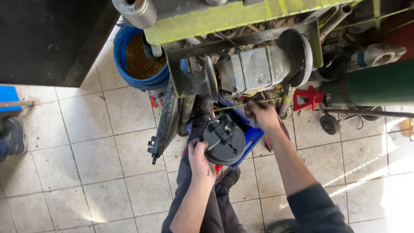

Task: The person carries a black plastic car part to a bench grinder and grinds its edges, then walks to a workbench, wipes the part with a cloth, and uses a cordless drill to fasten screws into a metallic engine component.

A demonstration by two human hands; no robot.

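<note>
Item: round black disc (224,139), a bracket bolted on its face. Held at its lower rim by the left hand (201,160), fingers closed, above the blue bin (252,131). Judged stiff, fairly heavy, possibly greasy; best gripped at the rim. Right hand (264,114) is blurred under the grey machine (254,69); grip cannot be told.

Repair workshop, indicated by yellow-green machine frame (224,17) with grey motor housing (254,69), red jack stand (307,98), blue bucket (129,73), green gas cylinder (375,86), tiled floor (86,151).

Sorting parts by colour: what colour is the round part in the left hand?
Black round part, head view.
</note>
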